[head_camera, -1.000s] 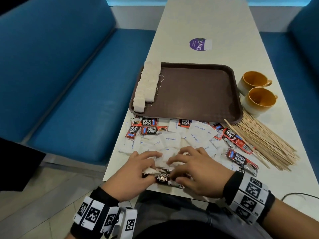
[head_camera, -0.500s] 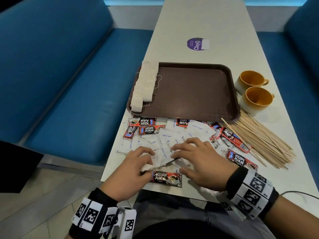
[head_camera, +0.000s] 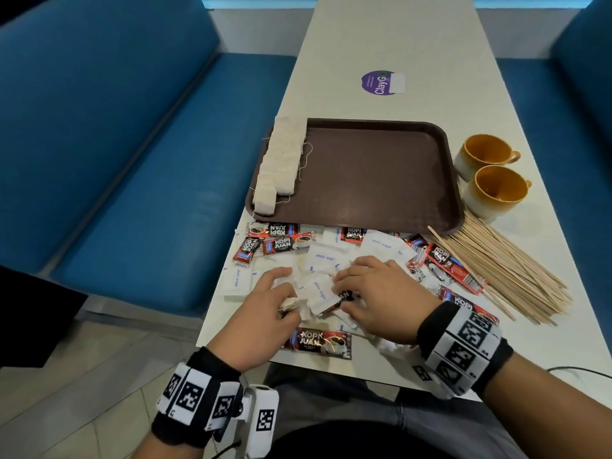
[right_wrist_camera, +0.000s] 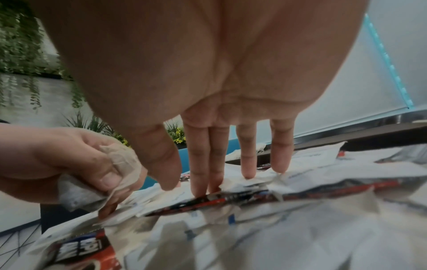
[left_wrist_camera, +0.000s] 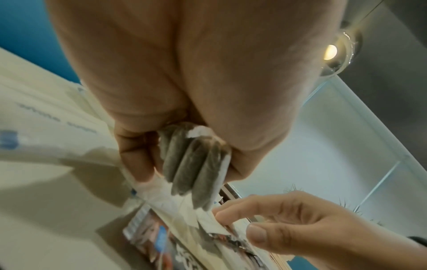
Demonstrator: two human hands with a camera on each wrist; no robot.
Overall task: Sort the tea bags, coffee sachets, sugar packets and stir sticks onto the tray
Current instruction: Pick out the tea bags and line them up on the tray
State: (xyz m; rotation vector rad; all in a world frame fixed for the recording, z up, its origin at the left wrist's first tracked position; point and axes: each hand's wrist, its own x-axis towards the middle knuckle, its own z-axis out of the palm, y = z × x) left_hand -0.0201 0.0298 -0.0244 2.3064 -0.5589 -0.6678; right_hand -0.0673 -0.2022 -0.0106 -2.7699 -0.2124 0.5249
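**Desk:** What is the step in hand?

**Photographer:** Tea bags, by the look of it. The left hand [head_camera: 265, 313] pinches a small bunch of tea bags [left_wrist_camera: 196, 164] between thumb and curled fingers, low over the pile at the table's near edge. The right hand [head_camera: 377, 293] lies spread, its straight fingertips [right_wrist_camera: 205, 190] pressing down among the white sugar packets [head_camera: 326, 260] and a half-buried coffee sachet [right_wrist_camera: 208, 201]

**Desk:** And the tray?

**Photographer:** The brown tray [head_camera: 381, 180] sits beyond the pile; a row of tea bags [head_camera: 281, 164] already lines its left edge, the rest of it bare. I judge the task early: only one kind is on it

**Desk:** What does the next move call for?

**Photographer:** Probably fishing any remaining tea bags from under the sugar, then carrying the bunch to that row without dropping one

**Desk:** Anything in the way?

**Photographer:** Sachets and packets overlap and hide what lies beneath. Stir sticks [head_camera: 503, 270] fan out at right, touching the tray's corner, beside two yellow cups [head_camera: 493, 173]. One coffee sachet [head_camera: 319, 342] lies at the table's brink
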